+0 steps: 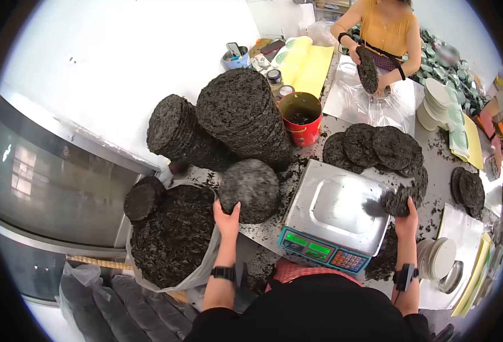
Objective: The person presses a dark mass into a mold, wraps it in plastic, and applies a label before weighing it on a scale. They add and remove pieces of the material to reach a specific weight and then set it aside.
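Note:
My left hand [227, 218] grips the lower edge of a round, dark seaweed-like cake [249, 191], blurred by motion, beside the tall stacks. With my right hand [406, 220] I hold another dark cake [398, 200], tilted over the right edge of a digital scale [340, 199]. The scale has a bare metal pan and a lit green display. Near my left hand stands a plastic-lined sack [206, 251] full of loose dark flakes [171, 239], with a small dark cake [144, 198] on top.
Tall cake stacks [234, 102] stand by a red bucket [305, 131]. Several cakes [397, 145] overlap behind the scale. A person in a yellow top [389, 28] holds a cake [367, 69] over plastic. White discs [442, 256] stand at right.

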